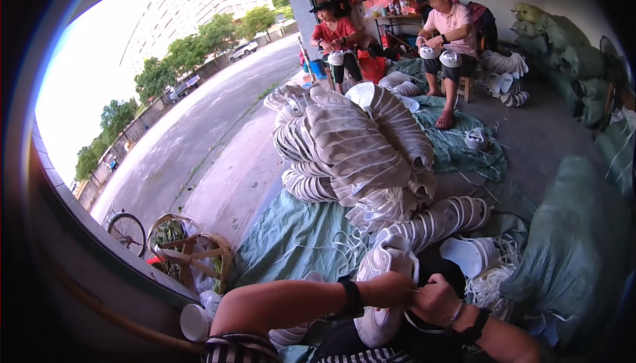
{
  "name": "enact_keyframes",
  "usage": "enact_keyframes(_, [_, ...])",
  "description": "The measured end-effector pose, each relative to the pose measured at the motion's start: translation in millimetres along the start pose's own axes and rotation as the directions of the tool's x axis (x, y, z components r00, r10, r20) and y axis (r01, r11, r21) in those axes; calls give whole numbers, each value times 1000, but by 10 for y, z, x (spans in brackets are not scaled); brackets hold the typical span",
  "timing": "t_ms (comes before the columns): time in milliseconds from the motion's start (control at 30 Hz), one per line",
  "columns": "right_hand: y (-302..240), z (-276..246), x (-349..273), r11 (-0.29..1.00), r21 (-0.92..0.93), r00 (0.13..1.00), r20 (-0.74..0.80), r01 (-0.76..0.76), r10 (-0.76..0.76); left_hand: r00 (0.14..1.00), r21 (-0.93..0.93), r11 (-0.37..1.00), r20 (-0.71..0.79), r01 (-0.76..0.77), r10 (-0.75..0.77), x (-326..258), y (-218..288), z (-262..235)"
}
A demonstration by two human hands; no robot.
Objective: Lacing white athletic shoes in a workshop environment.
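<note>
Left hand (391, 290) and right hand (434, 300) meet over a white shoe upper (384, 283) resting on the lap, both pinching a white lace (424, 326) at its edge, apparently to steady it for threading. A large stack of similar uppers (358, 151) lies ahead on a green tarp (298, 237).

Matt white shoe upper (383, 263), seemingly mesh, woven basket (199, 257)

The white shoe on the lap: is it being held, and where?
Yes. The left hand grips the white shoe at its side, while the right hand pinches a white lace beside it.
</note>
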State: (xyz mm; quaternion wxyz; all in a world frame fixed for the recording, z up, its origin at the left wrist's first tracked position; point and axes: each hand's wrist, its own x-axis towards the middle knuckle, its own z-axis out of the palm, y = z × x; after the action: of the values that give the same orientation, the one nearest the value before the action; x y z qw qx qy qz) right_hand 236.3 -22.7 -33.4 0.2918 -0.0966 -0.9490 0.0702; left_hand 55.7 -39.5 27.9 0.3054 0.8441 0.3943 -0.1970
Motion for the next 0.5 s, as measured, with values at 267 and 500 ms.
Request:
enact_keyframes(267, [-130, -307, 333, 628, 447, 770, 404, -637, 494, 779, -874, 150, -480, -461, -403, -243, 25, 586])
enact_keyframes(500, [-53, -366, 104, -41, 741, 565, 546, -671, 619, 411, -723, 635, -684, -273, -602, -228, 104, 723])
